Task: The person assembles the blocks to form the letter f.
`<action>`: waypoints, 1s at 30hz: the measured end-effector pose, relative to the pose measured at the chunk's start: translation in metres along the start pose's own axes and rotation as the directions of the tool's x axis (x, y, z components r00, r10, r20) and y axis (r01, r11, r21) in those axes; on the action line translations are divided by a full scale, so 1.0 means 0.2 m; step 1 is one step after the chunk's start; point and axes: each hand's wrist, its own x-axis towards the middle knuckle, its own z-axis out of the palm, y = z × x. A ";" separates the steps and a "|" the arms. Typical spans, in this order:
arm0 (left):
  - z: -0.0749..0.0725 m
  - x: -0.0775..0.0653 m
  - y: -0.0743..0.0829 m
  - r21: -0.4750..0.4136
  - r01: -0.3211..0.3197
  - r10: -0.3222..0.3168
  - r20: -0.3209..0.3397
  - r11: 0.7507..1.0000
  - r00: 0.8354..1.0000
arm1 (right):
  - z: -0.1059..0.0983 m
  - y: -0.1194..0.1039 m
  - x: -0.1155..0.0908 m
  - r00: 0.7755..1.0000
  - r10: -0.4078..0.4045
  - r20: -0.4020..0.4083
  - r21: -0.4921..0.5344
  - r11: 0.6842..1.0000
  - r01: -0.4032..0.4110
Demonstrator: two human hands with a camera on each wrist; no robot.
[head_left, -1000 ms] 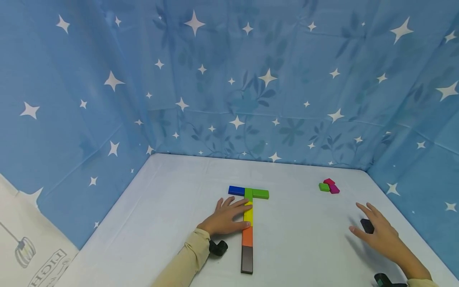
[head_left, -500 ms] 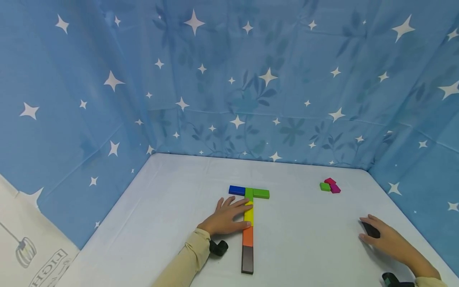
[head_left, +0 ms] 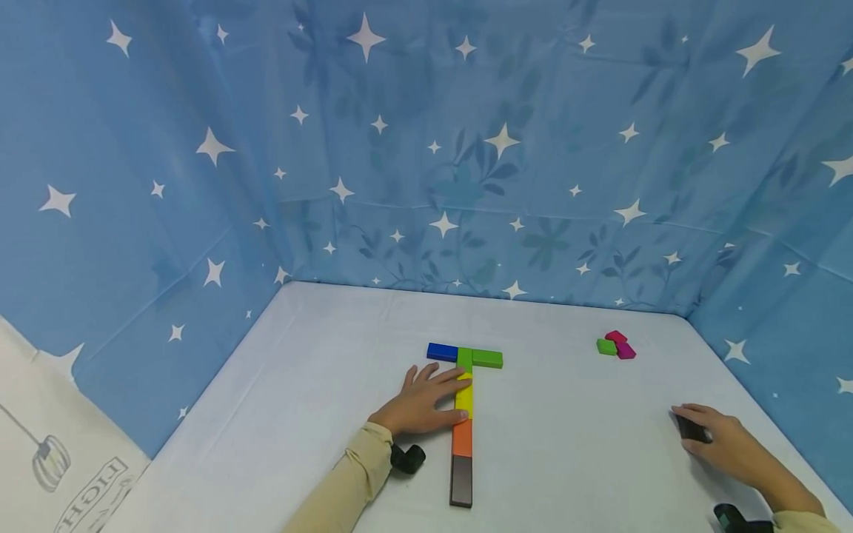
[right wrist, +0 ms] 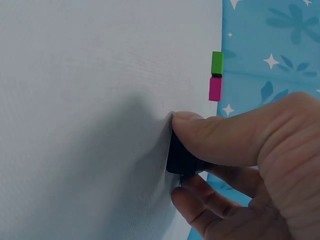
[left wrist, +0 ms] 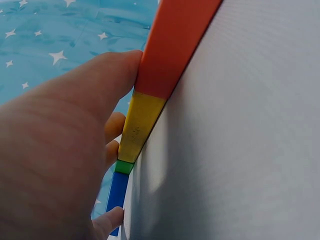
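My left hand (head_left: 420,403) rests with spread fingers on a line of flat wooden blocks. Its fingertips touch the yellow block (head_left: 463,400), while the thumb lies by the joint with the orange block (left wrist: 172,50). Below the orange one is a dark brown block (head_left: 461,481). At the far end a green block (head_left: 464,358) meets a blue block (head_left: 443,352) on its left and another green block (head_left: 487,359) on its right. Over at the right, my right hand (head_left: 733,448) pinches a black block (right wrist: 182,155) between thumb and fingers, close over the white table.
A small green block (head_left: 606,347), a red piece (head_left: 616,337) and a magenta block (head_left: 626,351) lie grouped at the back right of the white table (head_left: 553,444). A blue starry curtain (head_left: 400,163) hangs behind the table and along its sides.
My right hand has come down, moved slightly right and closed its thumb and fingers on the black block. The left hand has kept its place on the line of blocks.
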 end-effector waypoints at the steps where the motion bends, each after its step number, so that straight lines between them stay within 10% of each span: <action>1: 0.00 0.00 0.00 0.001 0.000 0.000 0.001 1.000 1.000 | 0.00 0.00 0.00 1.000 0.013 0.006 0.007 1.000 -0.013; 12: 0.00 0.00 0.00 -0.005 0.002 -0.002 0.000 1.000 1.000 | -0.02 -0.13 0.11 0.983 0.183 0.028 0.133 0.974 -0.185; 30: -0.01 0.00 0.02 -0.015 0.012 -0.012 0.010 1.000 1.000 | 0.04 -0.46 0.36 0.995 0.007 -0.104 0.228 0.973 0.017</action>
